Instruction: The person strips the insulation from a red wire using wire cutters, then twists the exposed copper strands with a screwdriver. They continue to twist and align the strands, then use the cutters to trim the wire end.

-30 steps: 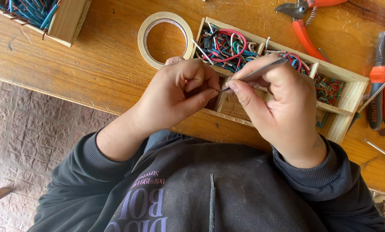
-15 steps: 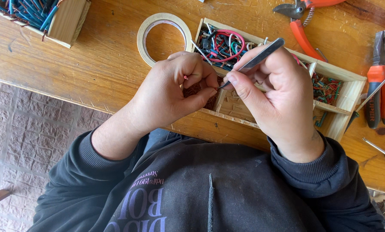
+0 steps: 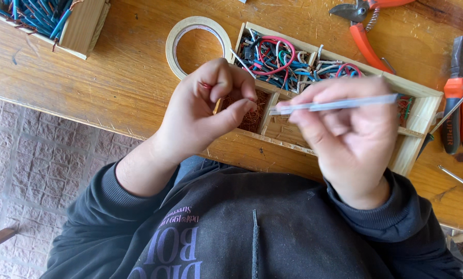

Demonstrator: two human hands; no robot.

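Wire piece (image 3: 206,85), red, short, pinched between thumb and forefinger of left hand (image 3: 205,116); mostly hidden by the fingers (image 3: 226,77), only a small red bit shows; left hand fingers curled in and pressed together around it, held above the near-left compartment of the wooden tray (image 3: 415,147); that compartment holds a mat of bare copper strands (image 3: 252,116).

Right hand (image 3: 345,139) just beside the left, apart from it, not touching; its fingers closed on a thin grey blade tool (image 3: 335,105), lying roughly level, tip pointing toward the left hand and ending over the tray divider; blurred, exact tool type unclear.

Tray far compartment: tangle of cut wires (image 3: 278,57), red, blue, green, white, black; near-right compartment mostly hidden behind the right hand.

Tabletop (image 3: 117,77), wood; masking tape roll (image 3: 196,44) flat, touching the tray's left end; second wooden box (image 3: 84,26) at far left corner, full of blue wire pieces (image 3: 35,13); orange-handled cutters (image 3: 363,26) beyond the tray; orange-and-black pliers (image 3: 461,93) right of the tray; thin metal rod (image 3: 448,116) lying across the pliers; small screwdriver (image 3: 456,178) near the right edge.

Person in dark hoodie (image 3: 252,232); paved floor (image 3: 29,160) below the tabletop edge at left.
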